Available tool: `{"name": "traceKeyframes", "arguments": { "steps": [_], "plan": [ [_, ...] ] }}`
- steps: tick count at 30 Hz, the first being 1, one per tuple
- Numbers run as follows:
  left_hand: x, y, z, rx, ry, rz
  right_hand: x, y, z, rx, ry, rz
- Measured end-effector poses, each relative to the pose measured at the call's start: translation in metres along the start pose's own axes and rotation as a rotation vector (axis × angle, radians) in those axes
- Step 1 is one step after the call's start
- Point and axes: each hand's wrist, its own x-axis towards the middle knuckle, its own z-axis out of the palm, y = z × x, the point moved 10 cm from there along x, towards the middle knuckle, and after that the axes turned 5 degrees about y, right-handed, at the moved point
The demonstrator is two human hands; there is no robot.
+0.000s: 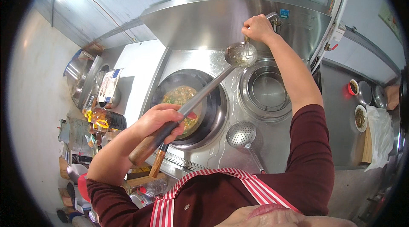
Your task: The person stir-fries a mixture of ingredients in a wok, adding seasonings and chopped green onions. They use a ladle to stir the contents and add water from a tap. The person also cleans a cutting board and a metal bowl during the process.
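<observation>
My left hand [155,120] grips a steel ladle [208,90] by its long handle, slanting above a dark wok [219,115]. Steaming food in broth [179,94], with green and orange bits, fills the wok's bottom. Beneath my right hand [258,29], water runs into the ladle's bowl. That hand is closed around the spout end of a metal faucet [273,16] at the splashback and hides part of it. Just below my left hand, a second wooden handle [158,164] sticks out at the wok's near side; what it joins is hidden.
Right of the wok, a round steel pot [245,99] holds a wire-rimmed strainer [268,91]. A perforated skimmer [242,134] lies on the wet steel cooktop [217,155]. Bottles and jars [110,119] crowd the left. Bowls [360,118] and a plastic bag [380,136] occupy the right counter.
</observation>
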Motion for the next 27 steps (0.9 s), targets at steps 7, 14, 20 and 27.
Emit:
{"name": "traceKeyframes", "arguments": {
  "steps": [7,14,20,27],
  "plan": [
    [0.01,-0.008,-0.008,0.038,0.006,-0.033,0.001,0.003,0.002,0.01,0.018,-0.006],
    [0.019,-0.016,-0.024,0.006,-0.005,-0.037,0.013,0.007,0.012,0.034,-0.024,-0.072],
    [0.023,-0.031,-0.042,-0.088,0.033,-0.028,0.063,0.02,0.052,-0.385,0.141,0.057],
    [0.004,-0.066,-0.068,-0.228,0.038,-0.016,0.09,0.036,0.067,-0.75,0.146,0.253]
  ]
}}
